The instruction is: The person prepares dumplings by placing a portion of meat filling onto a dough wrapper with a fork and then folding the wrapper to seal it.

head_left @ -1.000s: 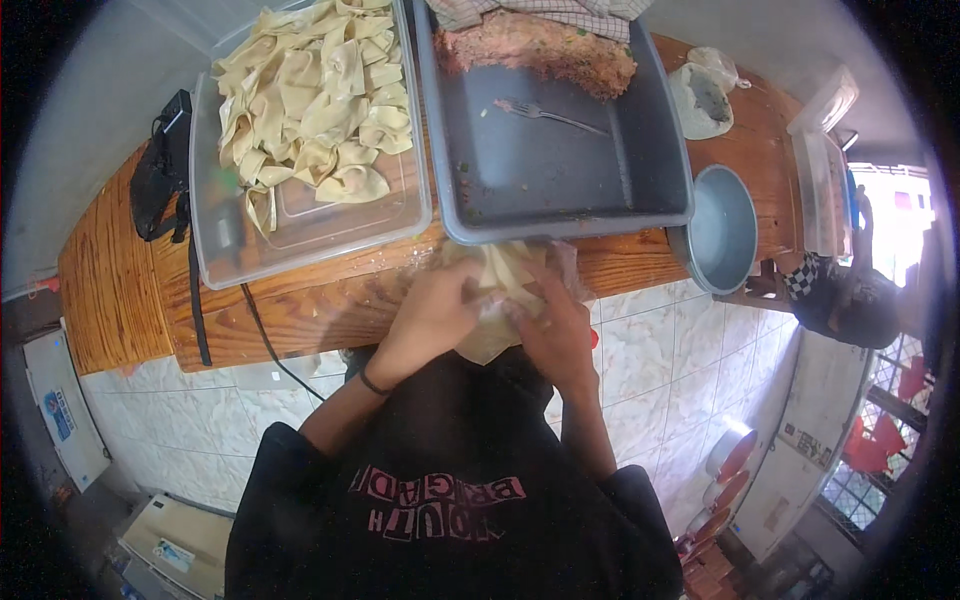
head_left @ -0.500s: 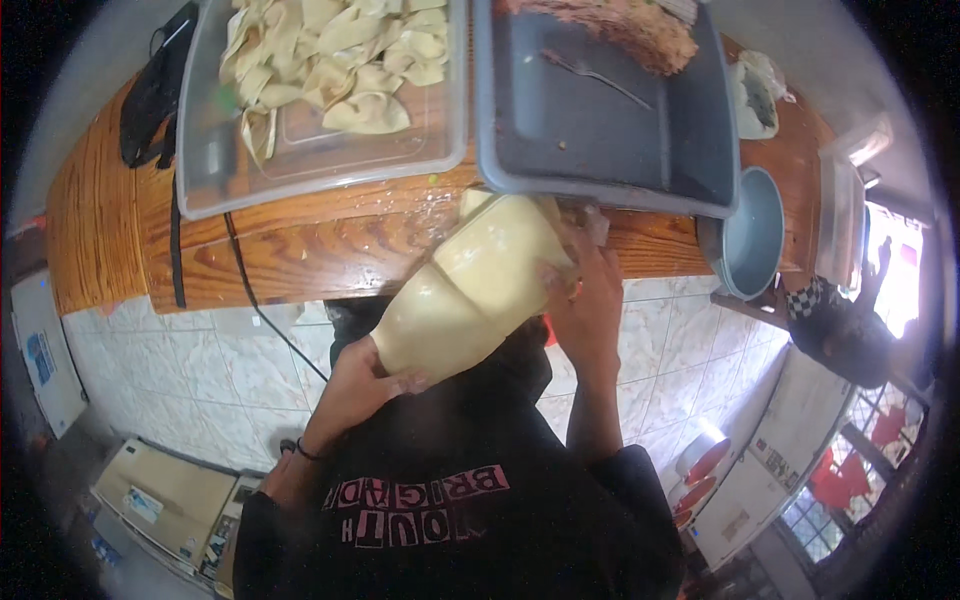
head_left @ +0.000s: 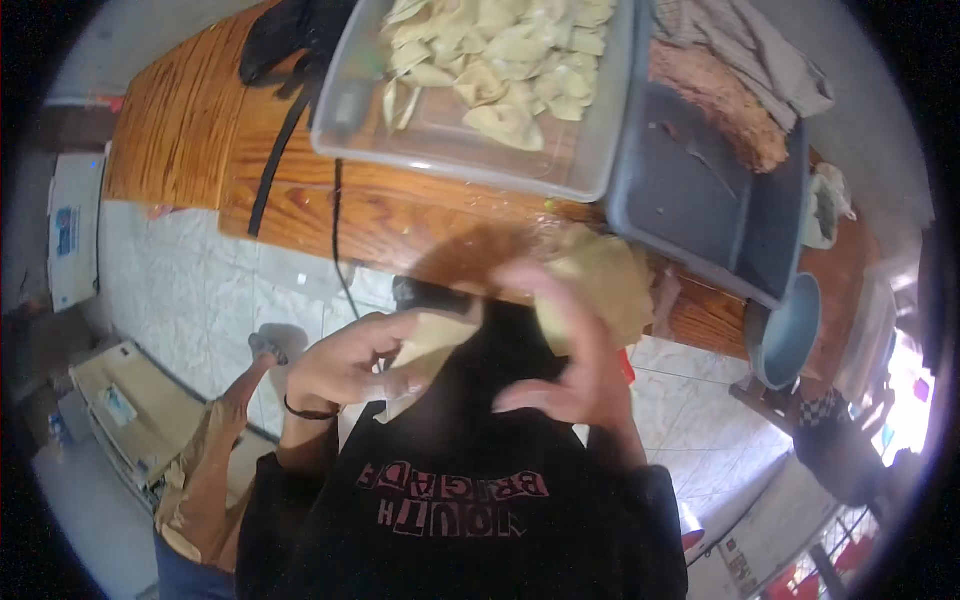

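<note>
Just left of the frame's centre, the left hand [head_left: 345, 370] pinches a pale dough wrapper [head_left: 432, 345] between thumb and fingers. Right of centre, the right hand [head_left: 585, 370] — blurred — curves open, thumb well apart from fingers, in front of a wrapper stack [head_left: 618, 285] at the tabletop's [head_left: 400, 225] edge.

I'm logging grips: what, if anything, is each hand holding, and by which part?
The left hand holds a pale dough sheet by its left edge; the right hand is open and appears empty.
</note>
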`<move>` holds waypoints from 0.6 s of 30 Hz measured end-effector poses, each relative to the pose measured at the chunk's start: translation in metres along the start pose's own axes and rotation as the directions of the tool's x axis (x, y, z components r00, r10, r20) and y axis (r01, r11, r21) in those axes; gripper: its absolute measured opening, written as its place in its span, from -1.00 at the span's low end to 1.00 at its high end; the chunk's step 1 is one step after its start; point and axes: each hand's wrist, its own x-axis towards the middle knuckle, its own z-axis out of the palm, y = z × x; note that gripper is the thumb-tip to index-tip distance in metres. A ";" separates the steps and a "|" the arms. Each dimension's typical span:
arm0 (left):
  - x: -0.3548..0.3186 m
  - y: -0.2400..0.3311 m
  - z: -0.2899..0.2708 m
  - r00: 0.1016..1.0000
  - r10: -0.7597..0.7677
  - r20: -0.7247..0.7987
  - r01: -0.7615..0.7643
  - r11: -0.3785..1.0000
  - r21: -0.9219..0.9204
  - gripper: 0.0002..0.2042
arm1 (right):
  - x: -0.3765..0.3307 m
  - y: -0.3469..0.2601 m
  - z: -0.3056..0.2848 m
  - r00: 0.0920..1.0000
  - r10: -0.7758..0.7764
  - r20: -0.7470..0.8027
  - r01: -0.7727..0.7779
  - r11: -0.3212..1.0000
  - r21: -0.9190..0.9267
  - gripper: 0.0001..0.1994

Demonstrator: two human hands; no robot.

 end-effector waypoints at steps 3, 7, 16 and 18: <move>0.025 0.041 -0.012 0.932 0.066 0.356 -0.136 0.975 0.173 -0.61 | 0.026 -0.045 -0.005 0.974 0.138 0.181 -0.158 0.982 0.103 -0.38; 0.116 -0.009 -0.028 0.089 0.906 0.415 -0.355 0.418 -0.836 -0.68 | 0.024 -0.080 -0.014 0.975 -0.220 -0.035 0.220 0.975 -0.002 -0.46; 0.114 0.005 0.033 0.966 0.253 -0.047 -0.152 0.413 -0.898 -0.38 | 0.026 -0.023 -0.129 0.823 -0.181 -0.539 -0.323 0.630 -0.706 -0.59; 0.102 0.013 0.018 0.983 0.160 -0.087 -0.153 0.467 -0.871 -0.38 | 0.036 0.002 -0.192 0.848 0.061 -0.527 -0.475 0.532 -0.702 -0.65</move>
